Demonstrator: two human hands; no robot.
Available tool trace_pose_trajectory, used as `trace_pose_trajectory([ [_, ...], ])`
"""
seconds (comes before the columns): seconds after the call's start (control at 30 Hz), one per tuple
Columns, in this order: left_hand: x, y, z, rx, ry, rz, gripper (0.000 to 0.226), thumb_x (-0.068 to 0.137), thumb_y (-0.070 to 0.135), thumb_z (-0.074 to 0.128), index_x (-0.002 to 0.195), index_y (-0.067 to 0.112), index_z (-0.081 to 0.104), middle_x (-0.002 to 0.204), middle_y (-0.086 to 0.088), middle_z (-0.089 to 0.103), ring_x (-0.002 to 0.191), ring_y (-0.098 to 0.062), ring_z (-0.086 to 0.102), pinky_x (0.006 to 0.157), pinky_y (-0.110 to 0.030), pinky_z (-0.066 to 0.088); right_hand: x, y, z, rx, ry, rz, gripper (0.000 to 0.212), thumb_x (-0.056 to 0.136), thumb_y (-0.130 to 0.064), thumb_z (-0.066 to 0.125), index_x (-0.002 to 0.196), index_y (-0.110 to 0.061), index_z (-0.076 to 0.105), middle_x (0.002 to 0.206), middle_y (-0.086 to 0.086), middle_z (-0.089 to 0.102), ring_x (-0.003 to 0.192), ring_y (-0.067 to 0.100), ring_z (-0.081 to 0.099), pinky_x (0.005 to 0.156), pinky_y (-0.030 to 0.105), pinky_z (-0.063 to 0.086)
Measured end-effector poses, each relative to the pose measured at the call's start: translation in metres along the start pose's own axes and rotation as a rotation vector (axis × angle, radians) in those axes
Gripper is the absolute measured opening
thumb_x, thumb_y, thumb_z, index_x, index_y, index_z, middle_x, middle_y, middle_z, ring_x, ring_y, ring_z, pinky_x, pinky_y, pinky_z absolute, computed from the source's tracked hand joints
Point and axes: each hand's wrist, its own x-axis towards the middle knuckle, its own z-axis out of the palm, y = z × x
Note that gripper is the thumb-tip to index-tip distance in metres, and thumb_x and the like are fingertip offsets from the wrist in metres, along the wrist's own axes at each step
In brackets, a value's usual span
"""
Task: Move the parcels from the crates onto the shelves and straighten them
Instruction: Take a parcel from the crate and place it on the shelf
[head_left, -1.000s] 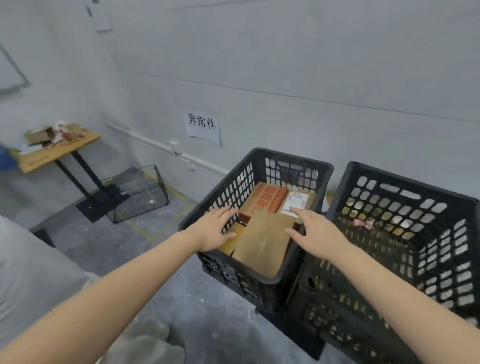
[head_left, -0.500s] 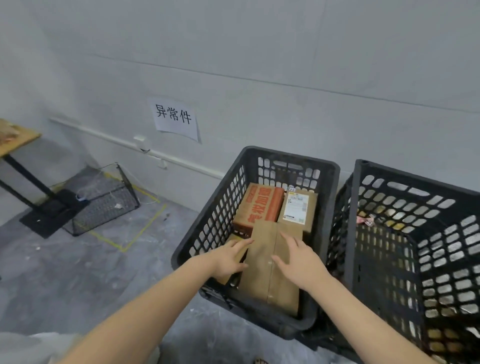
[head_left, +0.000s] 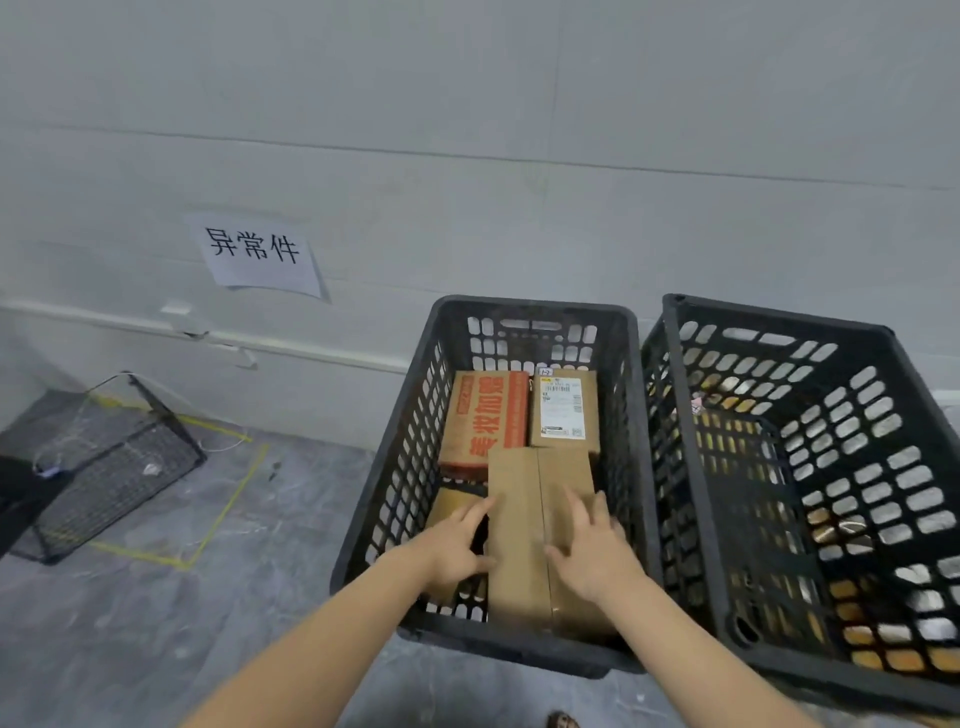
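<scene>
Head view: a long plain brown parcel lies on top of the load in the left crate. Its near end is at the crate's near edge and its far end reaches a red-printed box and a labelled box toward the far edge. The right hand rests flat on the parcel's top, fingers spread. The left hand meets the parcel's left side with straight fingers and has not closed on anything. Bracketing the parcel from both sides looks like preparation for a two-handed lift, sensible for so long a carton. No shelves are in sight.
</scene>
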Motion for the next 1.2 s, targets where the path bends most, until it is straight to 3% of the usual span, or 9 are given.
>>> trace_pose_trajectory([
  [0.23, 0.018, -0.007, 0.010, -0.165, -0.173, -0.010, 0.089, 0.098, 0.025, 0.061, 0.153, 0.052, -0.002, 0.166, 0.003, 0.007, 0.147, -0.022, 0.024, 0.121, -0.035, 0.022, 0.006, 0.003, 0.012, 0.075, -0.099, 0.132, 0.081, 0.099, -0.034, 0.051, 0.154, -0.038, -0.008, 0.161, 0.020, -0.004, 0.141, 0.035, 0.032, 0.113, 0.040, 0.033],
  [0.37, 0.018, -0.006, 0.013, -0.272, -0.216, -0.014, 0.091, 0.098, 0.024, 0.060, 0.153, 0.051, -0.008, 0.165, 0.002, 0.009, 0.144, -0.022, 0.029, 0.118, -0.031, 0.025, 0.002, 0.001, 0.014, 0.077, -0.040, 0.100, 0.078, 0.099, -0.027, 0.053, 0.155, -0.037, -0.001, 0.160, 0.018, 0.005, 0.131, 0.029, 0.046, 0.105, 0.034, 0.040],
  [0.57, 0.001, 0.015, -0.024, -0.265, -0.052, 0.059, 0.103, 0.090, 0.027, 0.071, 0.154, 0.047, -0.007, 0.161, -0.003, 0.026, 0.140, -0.022, 0.037, 0.119, -0.042, 0.031, -0.013, -0.019, -0.025, 0.076, 0.109, 0.011, 0.078, 0.093, -0.038, 0.058, 0.154, -0.040, 0.008, 0.150, 0.010, 0.027, 0.114, 0.024, 0.057, 0.090, 0.028, 0.047],
  [0.73, -0.029, 0.051, -0.100, -0.299, 0.231, 0.264, 0.110, 0.074, 0.052, 0.078, 0.152, 0.054, 0.002, 0.164, 0.008, 0.014, 0.146, -0.019, 0.029, 0.119, -0.048, 0.030, -0.028, -0.043, -0.095, 0.248, 0.371, -0.233, 0.077, 0.089, -0.040, 0.065, 0.151, -0.044, 0.020, 0.144, 0.001, 0.029, 0.102, 0.010, 0.053, 0.081, 0.017, 0.041],
  [0.83, -0.045, 0.075, -0.137, -0.231, 0.410, 0.370, 0.110, 0.075, 0.049, 0.080, 0.155, 0.049, 0.004, 0.165, 0.015, 0.008, 0.150, -0.011, 0.015, 0.124, -0.043, 0.019, -0.039, -0.055, -0.136, 0.389, 0.487, -0.384, 0.074, 0.090, -0.030, 0.066, 0.151, -0.040, 0.024, 0.144, -0.003, 0.027, 0.096, -0.003, 0.048, 0.080, 0.007, 0.038],
  [0.93, -0.056, 0.096, -0.164, -0.186, 0.513, 0.439, 0.108, 0.075, 0.045, 0.082, 0.153, 0.051, 0.007, 0.164, 0.016, 0.012, 0.151, -0.008, 0.013, 0.125, -0.040, 0.017, -0.042, -0.057, -0.166, 0.524, 0.576, -0.451, 0.085, 0.087, -0.024, 0.071, 0.154, -0.034, 0.019, 0.145, -0.007, 0.032, 0.119, 0.001, 0.046, 0.099, 0.014, 0.038],
  [1.07, -0.064, 0.118, -0.181, -0.153, 0.551, 0.474, 0.109, 0.075, 0.044, 0.083, 0.154, 0.050, 0.008, 0.163, 0.013, 0.018, 0.149, -0.010, 0.022, 0.123, -0.041, 0.023, -0.044, -0.050, -0.190, 0.659, 0.508, -0.415, 0.088, 0.085, -0.029, 0.074, 0.154, -0.025, 0.021, 0.132, -0.016, 0.045, 0.123, 0.010, 0.053, 0.093, 0.017, 0.040],
  [1.13, -0.064, 0.127, -0.182, -0.185, 0.550, 0.492, 0.113, 0.069, 0.051, 0.083, 0.154, 0.051, 0.008, 0.163, 0.013, 0.021, 0.147, -0.011, 0.027, 0.121, -0.043, 0.027, -0.042, -0.044, -0.195, 0.669, 0.493, -0.453, 0.078, 0.082, -0.038, 0.073, 0.149, -0.039, 0.032, 0.130, -0.016, 0.054, 0.121, 0.012, 0.056, 0.096, 0.024, 0.046],
  [1.2, -0.063, 0.136, -0.180, -0.259, 0.535, 0.511, 0.116, 0.062, 0.058, 0.082, 0.151, 0.056, 0.007, 0.162, 0.015, 0.021, 0.146, -0.012, 0.031, 0.120, -0.043, 0.031, -0.045, -0.039, -0.202, 0.766, 0.462, -0.485, 0.083, 0.077, -0.049, 0.072, 0.144, -0.059, 0.023, 0.135, -0.014, 0.051, 0.121, 0.010, 0.055, 0.100, 0.036, 0.049],
])
